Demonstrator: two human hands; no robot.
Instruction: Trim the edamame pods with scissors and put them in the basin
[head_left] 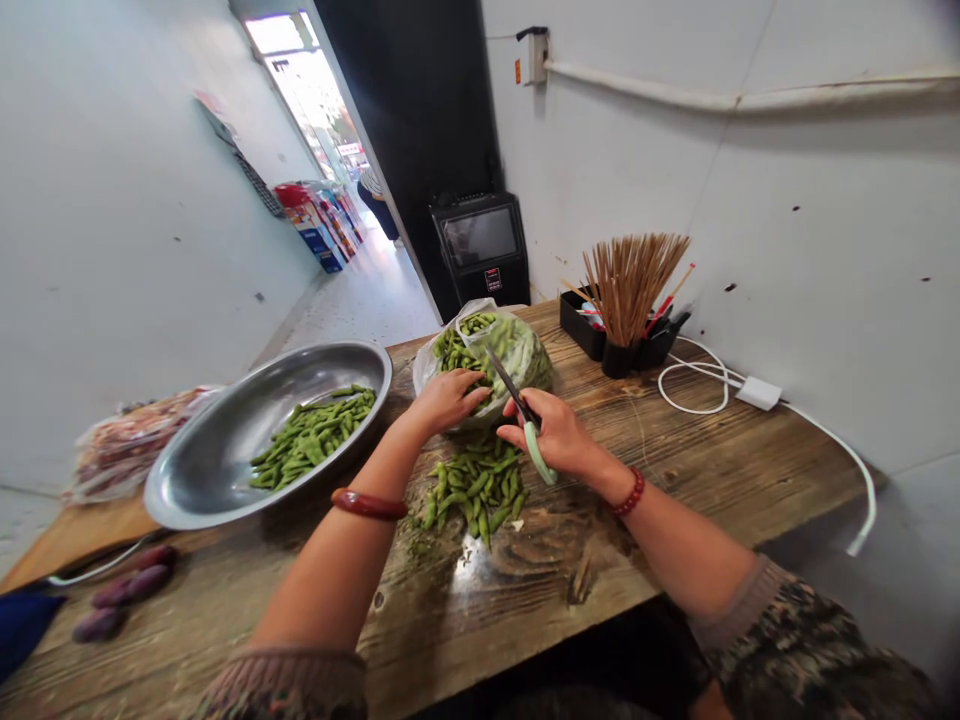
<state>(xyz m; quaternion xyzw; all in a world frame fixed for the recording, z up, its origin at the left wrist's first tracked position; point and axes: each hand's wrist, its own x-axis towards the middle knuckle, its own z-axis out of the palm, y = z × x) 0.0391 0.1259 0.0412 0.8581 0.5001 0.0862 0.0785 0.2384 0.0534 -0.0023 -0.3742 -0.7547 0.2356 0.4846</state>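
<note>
A clear plastic bag (525, 352) full of edamame pods stands on the wooden table in front of me. My left hand (448, 398) is at the bag's mouth, its fingers stretched out and apart over the pods, with nothing visible in them. My right hand (556, 430) grips scissors (538, 452) with pale green handles; their dark blades point up and left across the bag. A loose pile of edamame pods (480, 490) lies on the table below both hands. More pods (315, 435) rest in a wide steel basin (202, 450) at the left.
Bamboo skewers (630, 290) stand in a dark holder at the back right, beside a black box (581, 322). A white cable (825, 440) with an adapter runs along the right. Purple, oblong items (127, 590) and a plastic-wrapped package (135, 445) lie at the left. A black speaker-like unit (481, 245) stands behind the table.
</note>
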